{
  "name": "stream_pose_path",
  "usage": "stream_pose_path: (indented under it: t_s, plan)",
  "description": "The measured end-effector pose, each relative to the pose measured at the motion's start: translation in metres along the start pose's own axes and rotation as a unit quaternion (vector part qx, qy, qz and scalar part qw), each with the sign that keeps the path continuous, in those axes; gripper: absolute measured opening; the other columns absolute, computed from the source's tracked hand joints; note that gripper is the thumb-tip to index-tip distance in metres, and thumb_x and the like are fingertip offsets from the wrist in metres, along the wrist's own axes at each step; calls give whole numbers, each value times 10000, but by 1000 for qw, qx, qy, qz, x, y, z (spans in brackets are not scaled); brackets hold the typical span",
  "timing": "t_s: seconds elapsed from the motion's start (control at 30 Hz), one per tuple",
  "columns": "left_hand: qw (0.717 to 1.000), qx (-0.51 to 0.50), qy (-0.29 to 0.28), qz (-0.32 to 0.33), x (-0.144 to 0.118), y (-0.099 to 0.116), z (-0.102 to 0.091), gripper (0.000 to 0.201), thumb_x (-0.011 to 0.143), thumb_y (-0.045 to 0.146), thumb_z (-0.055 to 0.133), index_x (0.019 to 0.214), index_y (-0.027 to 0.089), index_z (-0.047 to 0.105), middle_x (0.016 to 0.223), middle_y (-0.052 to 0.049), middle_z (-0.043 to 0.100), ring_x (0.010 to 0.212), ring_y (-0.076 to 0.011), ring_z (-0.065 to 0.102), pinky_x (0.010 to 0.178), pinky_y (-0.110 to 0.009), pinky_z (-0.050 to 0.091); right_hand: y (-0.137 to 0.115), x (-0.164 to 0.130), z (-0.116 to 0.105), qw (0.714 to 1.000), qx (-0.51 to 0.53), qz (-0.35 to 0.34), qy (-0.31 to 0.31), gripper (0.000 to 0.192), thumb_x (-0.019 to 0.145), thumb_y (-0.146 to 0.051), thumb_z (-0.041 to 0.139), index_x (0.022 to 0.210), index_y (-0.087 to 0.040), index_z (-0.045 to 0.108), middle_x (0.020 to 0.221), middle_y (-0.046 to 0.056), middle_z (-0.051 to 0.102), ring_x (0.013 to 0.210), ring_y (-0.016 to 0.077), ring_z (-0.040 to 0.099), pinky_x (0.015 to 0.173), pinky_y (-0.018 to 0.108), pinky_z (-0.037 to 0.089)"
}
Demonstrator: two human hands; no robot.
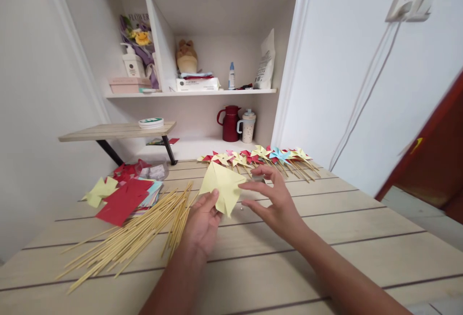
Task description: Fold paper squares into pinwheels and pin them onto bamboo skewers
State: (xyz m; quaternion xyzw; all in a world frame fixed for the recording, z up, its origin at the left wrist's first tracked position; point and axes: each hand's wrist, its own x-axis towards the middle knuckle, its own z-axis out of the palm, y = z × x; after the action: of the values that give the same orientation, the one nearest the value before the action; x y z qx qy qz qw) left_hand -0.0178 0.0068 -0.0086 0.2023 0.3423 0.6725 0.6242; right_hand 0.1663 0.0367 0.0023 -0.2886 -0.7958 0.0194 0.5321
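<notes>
A pale yellow square of paper [224, 185], with slits running in from its corners, is pinched in my left hand [203, 223], thumb on its face. My right hand [272, 198] hovers at the paper's right edge, thumb and fingers apart with nothing visible between them. Just left of my left hand lies a loose pile of thin bamboo sticks [141, 233]. Beyond both hands, finished paper pinwheels [260, 153] on sticks lie in a row, in yellow, red, pink and blue. A tiny white bit [241, 208] rests on the table below the paper.
Red paper sheets [125, 201] lie over a stack of coloured paper [154, 192] on the left, beside a yellow cut sheet [100, 192]. A clear box [156, 171] sits behind them, near a small raised shelf [115, 131]. A red jug [230, 124] and a cup [248, 127] stand at the back.
</notes>
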Motion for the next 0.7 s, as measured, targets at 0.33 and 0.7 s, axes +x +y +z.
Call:
stream_pose_path:
  t_s: [0.33, 0.7]
  plan:
    - [995, 39, -87, -27, -7, -8, 7, 294, 645, 281, 883, 843, 138, 719, 928, -95, 748, 869, -186, 663, 805, -287, 497, -6, -2, 5, 999, -14, -38, 16, 97, 870, -247, 710, 784, -266, 751, 1273, 77, 557, 1212, 302, 521, 1015, 515, 408]
    - [993, 104, -30, 38, -16, -5, 15, 308, 566, 328, 904, 693, 146, 690, 733, -27, 704, 703, -124, 598, 687, -238, 440, -7, 0, 4, 997, 47, 57, -23, 125, 852, -292, 729, 743, -234, 713, 1273, 83, 557, 1225, 302, 524, 1034, 518, 420]
